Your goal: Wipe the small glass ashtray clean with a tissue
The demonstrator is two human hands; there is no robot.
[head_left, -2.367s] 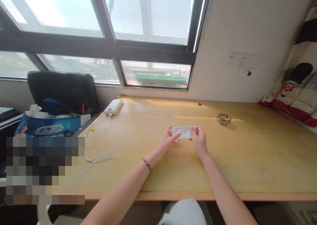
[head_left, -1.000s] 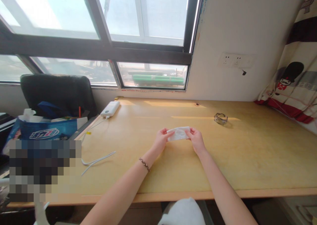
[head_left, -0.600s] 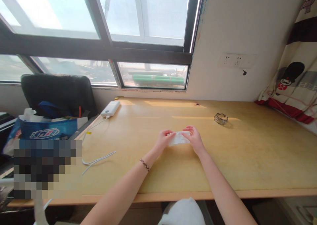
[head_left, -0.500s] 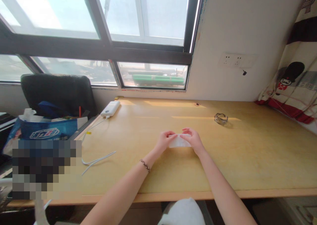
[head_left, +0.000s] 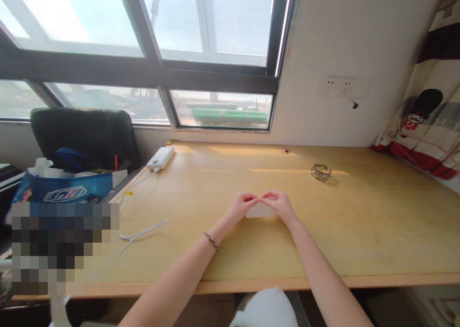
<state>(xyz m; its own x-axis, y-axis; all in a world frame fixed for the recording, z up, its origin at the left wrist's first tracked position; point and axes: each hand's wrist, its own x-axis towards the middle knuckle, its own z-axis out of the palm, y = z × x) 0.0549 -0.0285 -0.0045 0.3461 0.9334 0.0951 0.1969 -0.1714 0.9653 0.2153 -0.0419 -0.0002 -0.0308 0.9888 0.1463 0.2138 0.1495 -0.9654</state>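
Both hands pinch a small thin white sheet (head_left: 259,210), paper or tissue, I cannot tell which. My left hand (head_left: 241,205), with a braided bracelet on its wrist, has its thumb and fingers closed at the sheet's upper edge. From the other side my right hand (head_left: 281,204) grips the same edge, its fingertips meeting those of the left. The lower part of the sheet hangs towards me, close over the wooden table (head_left: 201,250). My fingers hide its top edge.
A white power bank (head_left: 160,158) with a white cable (head_left: 143,230) lies at the table's left. A metal bracelet-like ring (head_left: 320,172) sits at the back right, and a small dark item (head_left: 286,151) near the wall. A blue bag (head_left: 72,188) stands at left before a black chair (head_left: 84,133).
My hands have drawn together, so the fingertips now touch at the sheet's upper edge. Less of the white sheet shows between them. The other things stay put.
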